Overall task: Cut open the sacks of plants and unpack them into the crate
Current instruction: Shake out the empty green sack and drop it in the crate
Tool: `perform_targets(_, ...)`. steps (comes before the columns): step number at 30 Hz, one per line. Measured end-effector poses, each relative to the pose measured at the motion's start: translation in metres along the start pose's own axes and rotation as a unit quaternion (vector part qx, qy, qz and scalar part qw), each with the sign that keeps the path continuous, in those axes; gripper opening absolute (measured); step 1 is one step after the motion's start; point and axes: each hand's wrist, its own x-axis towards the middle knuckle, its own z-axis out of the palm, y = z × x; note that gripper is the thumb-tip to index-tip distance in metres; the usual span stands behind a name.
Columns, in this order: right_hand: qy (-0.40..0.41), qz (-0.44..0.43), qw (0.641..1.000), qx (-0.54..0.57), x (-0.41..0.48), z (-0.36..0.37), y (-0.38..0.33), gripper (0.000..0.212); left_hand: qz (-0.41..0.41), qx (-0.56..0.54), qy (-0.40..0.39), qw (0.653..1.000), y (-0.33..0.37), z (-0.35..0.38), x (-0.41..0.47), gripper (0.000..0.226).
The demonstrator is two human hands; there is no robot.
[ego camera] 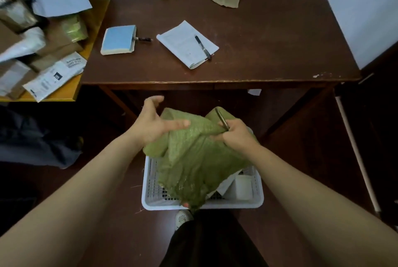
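Holding a green woven mesh sack point(193, 159) in the air, right above a white perforated plastic crate point(256, 201) standing on the floor. Gripping the sack's upper corner with the right hand point(234, 135), fingers curled round the fabric and round a thin dark blade point(221, 119) together. Touching the sack's upper left side with the left hand point(153, 124), fingers spread and straight, pinching nothing.

Probably risking a nick to the left hand, or to the plants inside, with the blade lying so near to fabric and fingers. Risking also a spill onto the floor, with the sack's low end hanging over the near rim.

Showing in the crate only some white pieces point(243, 187), maybe paper or pots; impossible to tell more. Impossible also to tell the sack's contents.

Further out, a dark brown wooden bench point(258, 40) carrying a blue-covered book point(118, 39) and a white notepad point(185, 42).
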Motion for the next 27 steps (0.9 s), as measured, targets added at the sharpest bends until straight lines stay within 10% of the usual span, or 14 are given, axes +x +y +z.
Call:
perform_targets(4, -0.048, 0.072, 0.99, 0.113, -0.001, -0.008, -0.019, 0.029, 0.135, 0.219, -0.121, 0.959, -0.023, 0.019, -0.009, 0.137)
perform_targets(8, 0.022, 0.048, 0.991, 0.126, 0.002, -0.016, -0.025, 0.015, 0.055, 0.029, -0.06, 0.996, -0.017, 0.04, -0.004, 0.027)
perform_targets(11, 0.169, -0.087, 0.981, 0.033, -0.01, -0.038, -0.014, 0.056, -0.047, -0.117, -0.022, 0.992, -0.003, 0.039, -0.004, 0.012)
perform_targets(17, -0.022, -0.114, 0.96, -0.254, -0.042, -0.036, 0.019, 0.109, -0.176, -0.247, -0.086, 0.949, 0.008, 0.038, -0.005, 0.035)
perform_targets(21, 0.086, -0.054, 0.995, 0.013, -0.029, -0.027, 0.024, 0.021, -0.146, -0.246, -0.033, 0.958, 0.017, 0.047, -0.006, 0.048)
perform_targets(24, 0.175, 0.046, 0.968, 0.176, -0.025, -0.038, 0.023, 0.011, -0.024, 0.059, 0.125, 0.99, 0.009, 0.046, -0.002, 0.082)
perform_targets(27, 0.125, 0.155, 0.922, 0.332, -0.03, -0.046, 0.022, 0.027, -0.093, 0.153, 0.07, 0.981, -0.008, 0.051, -0.018, 0.112)
